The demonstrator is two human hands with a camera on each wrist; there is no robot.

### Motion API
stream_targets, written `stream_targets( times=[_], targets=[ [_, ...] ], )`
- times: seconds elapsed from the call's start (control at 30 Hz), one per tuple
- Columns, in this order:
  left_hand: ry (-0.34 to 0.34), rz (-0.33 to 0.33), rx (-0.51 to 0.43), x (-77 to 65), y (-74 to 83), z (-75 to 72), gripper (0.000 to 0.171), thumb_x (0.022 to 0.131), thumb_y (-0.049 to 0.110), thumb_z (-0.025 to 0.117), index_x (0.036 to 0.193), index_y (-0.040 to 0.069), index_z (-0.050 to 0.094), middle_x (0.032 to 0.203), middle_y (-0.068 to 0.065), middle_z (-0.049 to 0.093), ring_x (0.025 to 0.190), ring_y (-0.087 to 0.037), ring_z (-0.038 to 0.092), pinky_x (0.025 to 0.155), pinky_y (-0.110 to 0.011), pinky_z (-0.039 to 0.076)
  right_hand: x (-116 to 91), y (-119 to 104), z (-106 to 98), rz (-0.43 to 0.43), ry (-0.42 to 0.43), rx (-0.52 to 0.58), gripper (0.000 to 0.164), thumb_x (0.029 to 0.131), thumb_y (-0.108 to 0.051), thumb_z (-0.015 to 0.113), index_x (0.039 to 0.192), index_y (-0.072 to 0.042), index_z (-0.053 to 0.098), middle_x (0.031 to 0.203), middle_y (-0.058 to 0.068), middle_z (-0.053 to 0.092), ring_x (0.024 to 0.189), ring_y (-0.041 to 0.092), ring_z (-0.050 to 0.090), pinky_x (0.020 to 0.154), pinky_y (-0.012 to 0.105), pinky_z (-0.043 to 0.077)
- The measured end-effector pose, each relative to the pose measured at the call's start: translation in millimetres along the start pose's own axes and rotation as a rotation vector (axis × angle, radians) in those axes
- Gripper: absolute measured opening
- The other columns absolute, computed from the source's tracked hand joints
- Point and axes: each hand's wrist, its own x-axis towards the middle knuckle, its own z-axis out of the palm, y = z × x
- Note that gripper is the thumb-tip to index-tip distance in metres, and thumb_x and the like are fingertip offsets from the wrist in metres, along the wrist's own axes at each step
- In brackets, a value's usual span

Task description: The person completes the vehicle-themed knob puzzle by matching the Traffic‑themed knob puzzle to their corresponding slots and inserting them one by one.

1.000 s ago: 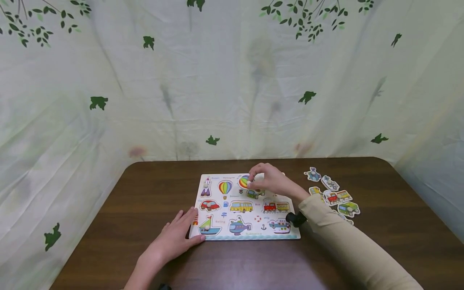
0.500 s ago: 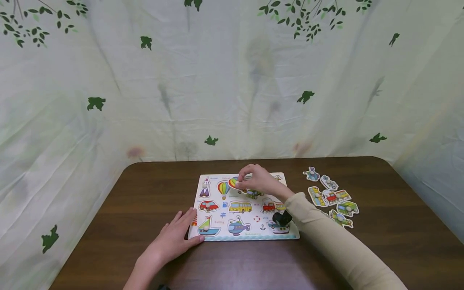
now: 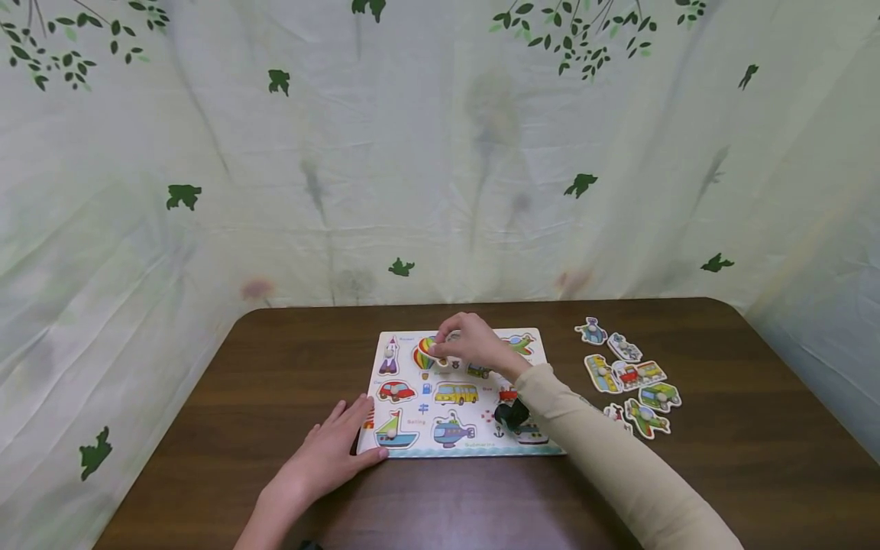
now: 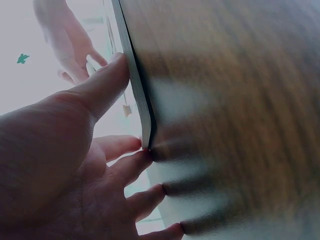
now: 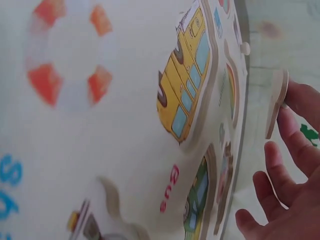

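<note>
Brown table (image 3: 261,374): loose pieces (image 3: 638,374) lie toward its right.
Puzzle board (image 3: 469,411): flat, white, vehicle pictures; I lose its lower right behind the beige sleeve (image 3: 598,451).
Left hand (image 3: 337,443): spread, touching the board's near left corner.
Right hand (image 3: 474,344): pinching the balloon piece (image 3: 425,345).
Balloon piece: rainbow-striped, seemingly just above its printed match, partly hidden by that hand.

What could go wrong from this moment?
The balloon piece, held above the board by the right hand, might go in crooked. The sleeve passes near the loose pieces and could brush them. If the left hand leaves the board's corner, the board may slide.
</note>
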Motion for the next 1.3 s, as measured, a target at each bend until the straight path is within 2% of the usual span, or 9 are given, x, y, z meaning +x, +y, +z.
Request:
stream_targets(
  times=[0.2, 0.43, 0.6, 0.7, 0.87, 1.0, 1.3],
  targets=[
    [0.003, 0.007, -0.003, -1.0, -0.3, 0.2, 0.090, 0.084, 0.054, 0.071, 0.152, 0.007, 0.036, 0.155, -0.014, 0.035, 0.144, -0.045, 0.021, 0.101, -0.075, 0.021, 5, -3, 9, 0.040, -0.009, 0.005, 0.018, 0.085, -0.031, 0.079, 0.078, -0.016, 0.072, 0.089, -0.005, 0.067, 0.076, 0.018, 0.053, 0.060, 0.030, 0.040],
    [0.012, 0.008, -0.003, -2.2, 0.4, -0.7, 0.089, 0.085, 0.052, 0.071, 0.153, 0.007, 0.035, 0.155, -0.015, 0.035, 0.144, -0.045, 0.021, 0.101, -0.075, 0.021, 11, -4, 17, 0.093, 0.036, -0.065, 0.020, 0.081, -0.034, 0.082, 0.074, -0.019, 0.071, 0.090, -0.006, 0.065, 0.076, 0.017, 0.053, 0.060, 0.028, 0.038],
    [0.005, 0.008, -0.001, -2.1, 1.5, 0.5, 0.090, 0.085, 0.054, 0.071, 0.153, 0.006, 0.035, 0.155, -0.016, 0.034, 0.143, -0.045, 0.022, 0.101, -0.076, 0.020, 10, -5, 20, 0.108, 0.039, -0.097, 0.019, 0.079, -0.033, 0.084, 0.071, -0.021, 0.072, 0.088, -0.007, 0.065, 0.082, 0.018, 0.054, 0.064, 0.031, 0.040],
    [0.005, 0.011, 0.000, -1.5, 1.7, 0.9, 0.091, 0.084, 0.054, 0.071, 0.153, 0.007, 0.035, 0.155, -0.016, 0.035, 0.143, -0.046, 0.022, 0.100, -0.076, 0.021, 11, -6, 22, 0.106, 0.046, -0.121, 0.019, 0.078, -0.032, 0.085, 0.069, -0.021, 0.072, 0.087, -0.009, 0.066, 0.089, 0.018, 0.052, 0.072, 0.033, 0.040],
    [0.005, 0.011, 0.002, -1.7, 1.7, 0.6, 0.090, 0.085, 0.054, 0.071, 0.153, 0.007, 0.035, 0.155, -0.016, 0.035, 0.143, -0.046, 0.021, 0.101, -0.076, 0.021, 12, -6, 24, 0.123, 0.060, -0.150, 0.022, 0.076, -0.034, 0.086, 0.064, -0.023, 0.072, 0.103, -0.009, 0.065, 0.111, 0.020, 0.044, 0.094, 0.039, 0.036],
    [0.006, 0.013, 0.001, -2.2, 1.4, 0.2, 0.089, 0.085, 0.053, 0.071, 0.153, 0.007, 0.035, 0.155, -0.016, 0.035, 0.143, -0.046, 0.021, 0.101, -0.075, 0.021, 12, -5, 24, 0.126, 0.060, -0.161, 0.023, 0.076, -0.035, 0.086, 0.063, -0.024, 0.071, 0.115, -0.006, 0.060, 0.120, 0.022, 0.040, 0.102, 0.042, 0.031],
    [0.009, 0.017, 0.001, -1.1, 2.0, -1.3, 0.088, 0.086, 0.052, 0.071, 0.152, 0.007, 0.035, 0.155, -0.016, 0.035, 0.143, -0.045, 0.021, 0.101, -0.075, 0.021, 15, -7, 24, 0.135, 0.071, -0.183, 0.023, 0.078, -0.036, 0.085, 0.063, -0.026, 0.071, 0.112, -0.006, 0.057, 0.116, 0.021, 0.039, 0.097, 0.039, 0.035]
  ],
)
